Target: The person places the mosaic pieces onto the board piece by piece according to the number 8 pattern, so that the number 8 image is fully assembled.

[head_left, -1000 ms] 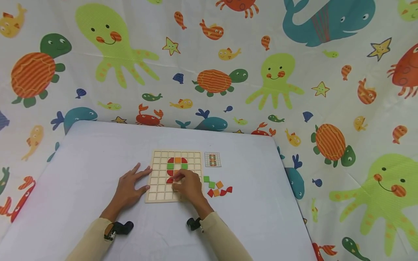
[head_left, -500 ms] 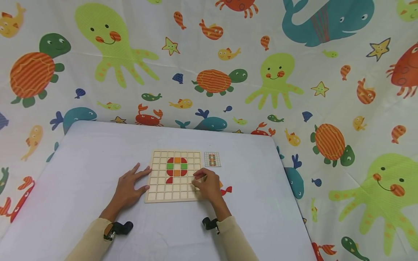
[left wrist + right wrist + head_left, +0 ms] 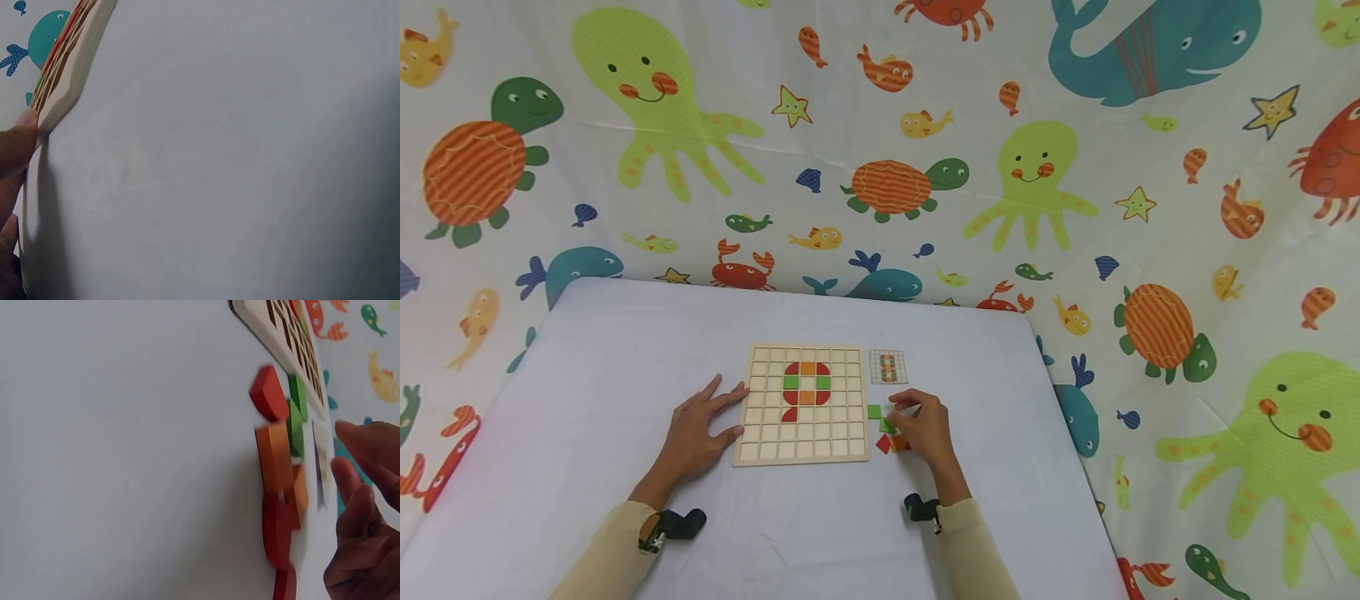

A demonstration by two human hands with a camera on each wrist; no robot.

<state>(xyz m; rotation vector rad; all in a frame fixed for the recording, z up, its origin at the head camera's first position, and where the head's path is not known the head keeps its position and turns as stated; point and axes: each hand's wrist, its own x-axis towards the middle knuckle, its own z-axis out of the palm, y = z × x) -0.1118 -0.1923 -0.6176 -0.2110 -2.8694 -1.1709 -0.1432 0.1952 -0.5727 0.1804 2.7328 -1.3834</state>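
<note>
A wooden grid board [image 3: 763,450] lies on the table, its cells partly filled with red rounded pieces [image 3: 792,397], green squares [image 3: 823,382] and orange squares [image 3: 807,367]. My left hand [image 3: 695,429] rests at the board's left edge, thumb and index finger extended against it. Right of the board, my right hand [image 3: 927,427] hovers over loose pieces, thumb and fingertips apart with nothing between them. Those pieces include a green square [image 3: 874,412], an orange block [image 3: 273,459] and red blocks [image 3: 269,392]. The hand covers some of them in the head view.
Beside the board's upper right corner lies a small pattern card [image 3: 889,367] printed with a coloured grid. A white cloth covers the table [image 3: 700,333]. Behind it hangs a curtain [image 3: 850,92] printed with sea animals.
My right hand has moved right, from the board's middle to over the loose pieces. An orange square and a red piece it had covered now show on the board. The left hand stays put.
</note>
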